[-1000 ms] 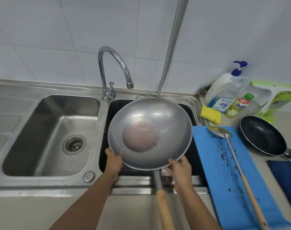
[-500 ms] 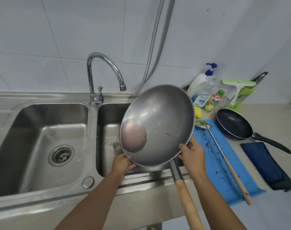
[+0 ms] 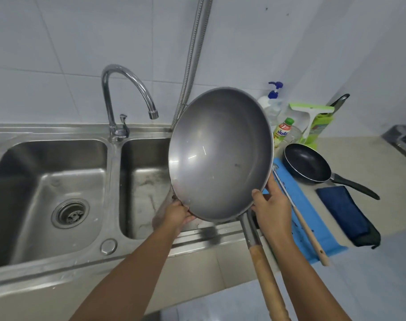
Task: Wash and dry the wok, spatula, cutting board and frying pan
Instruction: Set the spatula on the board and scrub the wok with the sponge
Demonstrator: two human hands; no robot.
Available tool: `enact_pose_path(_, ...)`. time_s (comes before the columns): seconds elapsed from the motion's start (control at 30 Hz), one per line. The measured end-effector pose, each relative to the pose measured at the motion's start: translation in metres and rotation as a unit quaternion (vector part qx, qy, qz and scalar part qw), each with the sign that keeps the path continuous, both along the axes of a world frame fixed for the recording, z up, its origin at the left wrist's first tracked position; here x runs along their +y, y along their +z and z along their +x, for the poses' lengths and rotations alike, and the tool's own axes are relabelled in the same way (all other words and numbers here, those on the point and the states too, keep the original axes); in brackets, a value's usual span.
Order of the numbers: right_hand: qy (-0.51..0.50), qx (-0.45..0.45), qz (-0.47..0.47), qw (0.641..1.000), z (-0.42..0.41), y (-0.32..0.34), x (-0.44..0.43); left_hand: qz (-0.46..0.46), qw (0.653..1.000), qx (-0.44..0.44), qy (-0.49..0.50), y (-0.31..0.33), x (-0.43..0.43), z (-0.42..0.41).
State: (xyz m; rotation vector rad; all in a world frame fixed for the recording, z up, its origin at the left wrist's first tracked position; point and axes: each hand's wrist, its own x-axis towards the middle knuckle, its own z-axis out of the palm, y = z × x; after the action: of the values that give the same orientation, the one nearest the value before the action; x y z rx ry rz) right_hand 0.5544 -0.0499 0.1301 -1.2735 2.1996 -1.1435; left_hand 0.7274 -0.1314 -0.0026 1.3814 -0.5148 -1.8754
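Brightness: fairly bright and even — soft white light across the wall tiles [image 3: 58, 42].
Glare: thin streaks glinted inside the wok [image 3: 220, 154]; a highlight ran down the faucet [image 3: 137, 84].
Shadows: faint and soft-edged; inside the sink [image 3: 112, 177], the basins' left walls were dark.
Distortion: wide-angle bend — the sink's front ledge curved.
Sharpness: centre crisp; slight smear on that ledge.

Centre frame, the wok [image 3: 220, 154] is plain grey with a tan wooden handle; at right, the cutting board [image 3: 323, 237] is bright blue with dark specks, the frying pan [image 3: 306, 163] black, the cloth [image 3: 343, 209] navy, the squeegee [image 3: 320, 126] green and white
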Motion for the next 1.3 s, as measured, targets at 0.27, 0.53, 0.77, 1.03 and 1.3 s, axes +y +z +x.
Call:
enact_pose_path(0.27,0.027,0.01,-0.016,0.999,-0.018,0.006,0.01,0.01,0.999,-0.017,0.032,0.012,0.012,-0.018)
enact_pose_path(0.53,0.045,-0.067,0.001,0.997,-0.028,-0.017,0.007,0.012,0.996,-0.03,0.087,0.012,0.023,-0.005)
enact_pose_path(0.77,0.06,-0.27,-0.016,0.961,-0.014,-0.032,-0.012,0.007,0.989,-0.074,0.131,0.007,0.022,0.035)
enact_pose_path(1.03,0.023,-0.443,0.055,0.895,0.016,-0.079,-0.036,-0.007,0.975,-0.147,0.166,0.008,0.014,0.096)
enact_pose_path(1.3,-0.04,-0.462,0.088,0.881,0.041,-0.112,-0.055,-0.026,0.972,-0.214,0.094,-0.001,-0.017,0.124)
